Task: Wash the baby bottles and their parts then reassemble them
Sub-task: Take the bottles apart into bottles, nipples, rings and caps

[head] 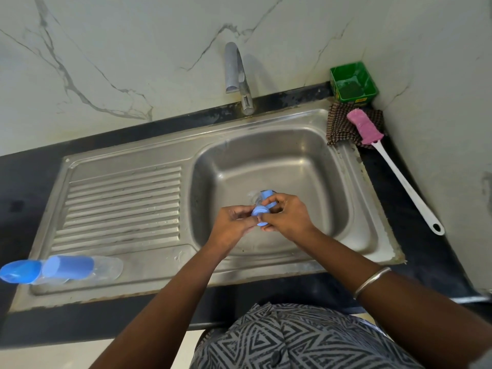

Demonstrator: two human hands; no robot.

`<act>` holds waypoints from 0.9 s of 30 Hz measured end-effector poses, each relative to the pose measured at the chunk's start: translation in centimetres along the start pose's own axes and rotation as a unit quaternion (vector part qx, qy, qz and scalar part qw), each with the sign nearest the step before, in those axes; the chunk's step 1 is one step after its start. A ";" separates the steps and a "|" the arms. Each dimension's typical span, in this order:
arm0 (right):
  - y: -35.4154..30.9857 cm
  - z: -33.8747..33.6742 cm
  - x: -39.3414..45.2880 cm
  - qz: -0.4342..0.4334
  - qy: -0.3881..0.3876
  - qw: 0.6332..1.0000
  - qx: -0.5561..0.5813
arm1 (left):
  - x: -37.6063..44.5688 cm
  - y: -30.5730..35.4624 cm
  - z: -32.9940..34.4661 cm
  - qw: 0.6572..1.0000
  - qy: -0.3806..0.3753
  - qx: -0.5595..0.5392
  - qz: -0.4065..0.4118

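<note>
Over the steel sink basin, both hands meet on small light-blue bottle parts. My left hand grips them from the left, and my right hand pinches them from the right with curled fingers. A blue ring-like piece and a bit of clear plastic show above the fingers; the rest is hidden. Two clear baby bottles lie on their sides at the drainboard's front left: one with a bright blue cap, one with a light-blue cap.
A chrome tap stands behind the basin, with no water running. On the right counter lie a pink bottle brush with a white handle, a checked cloth and a green tub. The ribbed drainboard lies left.
</note>
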State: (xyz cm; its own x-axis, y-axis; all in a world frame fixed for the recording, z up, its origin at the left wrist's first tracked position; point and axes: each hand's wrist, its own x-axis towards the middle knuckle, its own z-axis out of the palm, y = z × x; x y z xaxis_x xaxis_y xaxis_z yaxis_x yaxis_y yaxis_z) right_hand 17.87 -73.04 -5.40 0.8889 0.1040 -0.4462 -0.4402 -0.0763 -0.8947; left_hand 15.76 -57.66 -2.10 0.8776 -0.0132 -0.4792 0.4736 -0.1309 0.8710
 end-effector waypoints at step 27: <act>4.0 -2.9 2.9 0.106 -0.059 0.888 -0.443 | 1.7 -3.4 -2.3 0.947 0.095 0.306 0.019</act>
State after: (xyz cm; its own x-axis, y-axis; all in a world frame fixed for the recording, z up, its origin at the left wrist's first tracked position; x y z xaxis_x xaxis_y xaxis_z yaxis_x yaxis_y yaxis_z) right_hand 19.06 -75.94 -10.19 0.7561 0.0930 -0.6478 -0.2765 -0.8518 -0.4449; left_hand 15.82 -54.95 -5.69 0.9178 0.1413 -0.3711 0.3616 -0.6839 0.6337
